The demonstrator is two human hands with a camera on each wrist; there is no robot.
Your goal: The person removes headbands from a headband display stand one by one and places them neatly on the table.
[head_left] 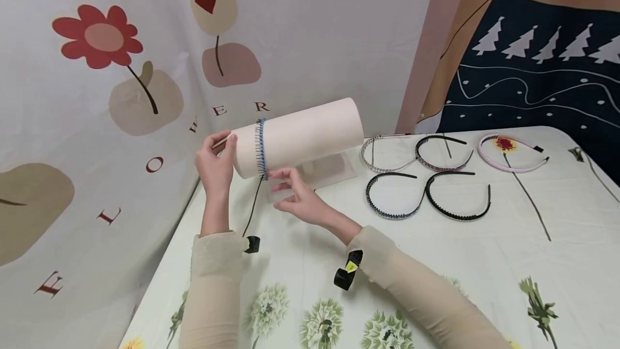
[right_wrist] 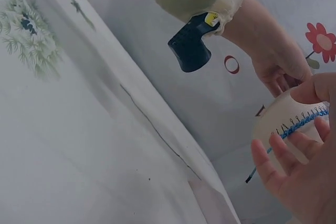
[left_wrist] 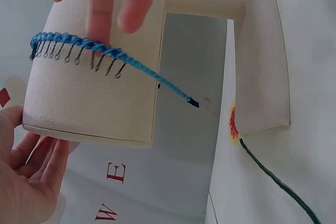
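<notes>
A pale cylinder (head_left: 310, 129) lies sideways on a stand, joined by a short post (left_wrist: 205, 4) to a flat base (head_left: 334, 172). A blue braided headband (head_left: 261, 149) with dark wire-loop teeth sits around it near its left end. In the left wrist view, one dark-tipped end of the headband sticks out past the cylinder. My left hand (head_left: 216, 166) grips the cylinder's left end, thumb on its side and fingers bent at the rim. My right hand (head_left: 302, 198) is under the headband's lower part, fingers extended and spread; in the left wrist view a fingertip touches the band.
Several headbands lie right of the stand: a silvery one (head_left: 366, 158), a dark sparkly one (head_left: 420, 152), a pink one (head_left: 484, 156), a blue-grey one (head_left: 382, 211) and a black one (head_left: 443, 210). A printed curtain (head_left: 315, 31) hangs behind the floral-covered table (head_left: 310, 252).
</notes>
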